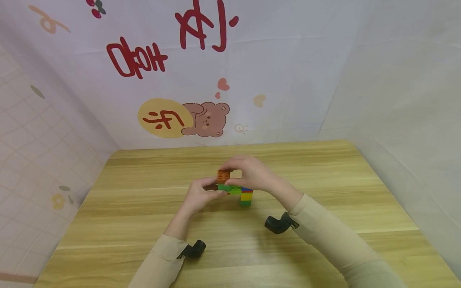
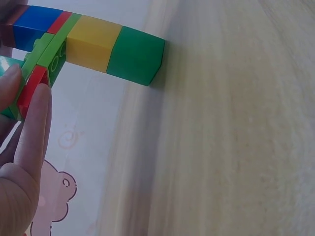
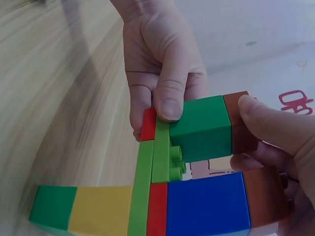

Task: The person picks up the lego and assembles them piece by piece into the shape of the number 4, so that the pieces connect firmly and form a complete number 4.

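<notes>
A structure of toy building bricks stands on the wooden table on a column of a green brick [image 2: 136,56] and a yellow brick [image 2: 93,44]. Light green plates [image 3: 161,157] cross the column, with thin red pieces [image 3: 148,124] beside them. Above the plates are a blue brick [image 3: 206,204] topped by a brown brick [image 3: 268,196], and a second green brick [image 3: 204,128]. My left hand [image 1: 201,196] grips the overhanging plate end, thumb above and fingers beneath. My right hand [image 1: 252,174] pinches another brown brick [image 1: 223,176] that sits on the second green brick.
The wooden table [image 1: 144,224] reaches a white printed cloth [image 1: 288,72] at the back, with cloth on both sides too. Black curved mounts [image 1: 277,225] sit at both wrists, over the beige sleeves [image 1: 335,236].
</notes>
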Available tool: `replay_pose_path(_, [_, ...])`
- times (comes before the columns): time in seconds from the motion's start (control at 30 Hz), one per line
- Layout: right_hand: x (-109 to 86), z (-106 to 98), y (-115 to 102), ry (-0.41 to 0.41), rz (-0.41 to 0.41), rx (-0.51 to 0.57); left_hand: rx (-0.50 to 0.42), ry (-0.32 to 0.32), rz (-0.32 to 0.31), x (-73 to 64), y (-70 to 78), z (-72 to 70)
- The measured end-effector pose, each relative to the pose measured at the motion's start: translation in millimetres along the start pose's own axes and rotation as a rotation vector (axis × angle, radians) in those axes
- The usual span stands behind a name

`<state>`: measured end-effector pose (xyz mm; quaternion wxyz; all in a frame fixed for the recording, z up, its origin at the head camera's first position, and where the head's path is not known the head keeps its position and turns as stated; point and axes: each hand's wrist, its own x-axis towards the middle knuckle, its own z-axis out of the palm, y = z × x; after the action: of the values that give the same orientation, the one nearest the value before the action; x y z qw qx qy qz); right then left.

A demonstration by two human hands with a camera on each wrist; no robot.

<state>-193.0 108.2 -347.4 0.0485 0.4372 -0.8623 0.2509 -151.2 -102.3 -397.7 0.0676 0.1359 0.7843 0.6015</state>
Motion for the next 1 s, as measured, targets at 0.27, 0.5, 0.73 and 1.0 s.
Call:
replay_pose_path(0.27, [-16.9, -7, 11, 0.103, 0.029, 0.129, -0.014, 0.001, -0.011, 0.1, 0.2, 0.3])
replay_pose_path(0.5, [-41.7, -10, 25, 0.150, 0.115, 0.259, -0.013, 0.004, -0.009, -0.8, -0.3, 0.1])
replay_pose_path(0.73, [-66.4, -1, 39, 0.201, 0.195, 0.414, -0.003, 0.011, -0.010, -1.6, -0.6, 0.5])
replay_pose_path(1.0, [-84.6, 20, 47, 0.249, 0.234, 0.534, -0.002, -0.001, 0.020, -2.1, -1.6, -0.2])
